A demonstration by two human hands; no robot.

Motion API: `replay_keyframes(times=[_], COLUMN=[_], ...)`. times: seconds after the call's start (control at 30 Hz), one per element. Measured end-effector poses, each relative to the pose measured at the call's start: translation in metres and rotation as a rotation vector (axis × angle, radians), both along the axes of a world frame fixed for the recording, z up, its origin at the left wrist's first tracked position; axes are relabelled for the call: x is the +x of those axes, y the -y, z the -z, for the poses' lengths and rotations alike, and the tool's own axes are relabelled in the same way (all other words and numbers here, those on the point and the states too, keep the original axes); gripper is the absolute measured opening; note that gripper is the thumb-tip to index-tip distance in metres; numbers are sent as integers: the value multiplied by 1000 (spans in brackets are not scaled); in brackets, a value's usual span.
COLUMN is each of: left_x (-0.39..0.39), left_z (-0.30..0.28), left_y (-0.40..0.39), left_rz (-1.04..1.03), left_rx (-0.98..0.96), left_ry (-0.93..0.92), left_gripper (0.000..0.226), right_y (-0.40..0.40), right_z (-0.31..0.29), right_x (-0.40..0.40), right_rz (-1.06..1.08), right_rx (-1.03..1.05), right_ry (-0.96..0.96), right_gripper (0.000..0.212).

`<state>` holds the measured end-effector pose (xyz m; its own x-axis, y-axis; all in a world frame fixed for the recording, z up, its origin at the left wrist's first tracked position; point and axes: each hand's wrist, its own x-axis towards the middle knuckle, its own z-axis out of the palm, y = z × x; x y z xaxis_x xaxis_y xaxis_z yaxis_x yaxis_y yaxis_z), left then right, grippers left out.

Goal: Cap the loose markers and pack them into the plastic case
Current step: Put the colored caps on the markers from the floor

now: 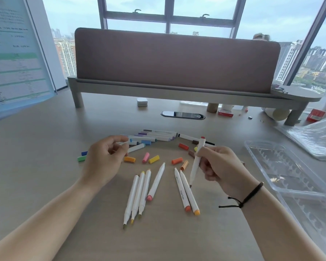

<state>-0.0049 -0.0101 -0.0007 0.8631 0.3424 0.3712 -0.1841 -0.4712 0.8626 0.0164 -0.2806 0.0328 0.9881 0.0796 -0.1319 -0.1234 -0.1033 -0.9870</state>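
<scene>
Several white markers lie on the desk in front of me: a group of three (138, 193), one with a pink end (156, 181) and a pair with orange ends (185, 192). Loose caps are scattered beyond them, among them an orange cap (129, 159), a pink cap (145, 157), a yellow cap (154, 159) and a green cap (81, 158). My right hand (220, 166) grips a white marker (196, 162) held nearly upright, red end up. My left hand (104, 159) hovers at the left with its fingers pinching the end of a white marker (123, 143). The clear plastic case (290, 176) lies open at the right.
A row of capped purple and blue markers (158, 135) lies at the back of the pile. A crumpled plastic bag (318, 136) sits behind the case. A desk shelf with a brown divider panel (177, 59) spans the far side, above a cable port (183, 115).
</scene>
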Motion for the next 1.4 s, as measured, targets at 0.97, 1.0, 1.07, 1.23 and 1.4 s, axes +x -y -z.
replay_keyframes(times=[0.97, 1.0, 1.07, 1.23, 1.4], left_x=[17, 24, 42, 95, 125], left_z=[-9, -14, -24, -25, -12], left_y=[23, 31, 51, 104, 115], left_rz=[164, 209, 311, 465, 507], left_rx=[344, 415, 548, 823, 965], left_ry=[-52, -82, -126, -203, -238], left_gripper=[18, 16, 17, 32, 28], right_y=[24, 26, 28, 28, 29], right_z=[-2, -2, -1, 0, -2], right_x=[15, 17, 18, 14, 14], right_rz=[155, 195, 249, 301, 293], right_rx=[685, 706, 744, 850, 898], right_ry=[-94, -80, -65, -94, -123], right_gripper=[8, 7, 9, 7, 8])
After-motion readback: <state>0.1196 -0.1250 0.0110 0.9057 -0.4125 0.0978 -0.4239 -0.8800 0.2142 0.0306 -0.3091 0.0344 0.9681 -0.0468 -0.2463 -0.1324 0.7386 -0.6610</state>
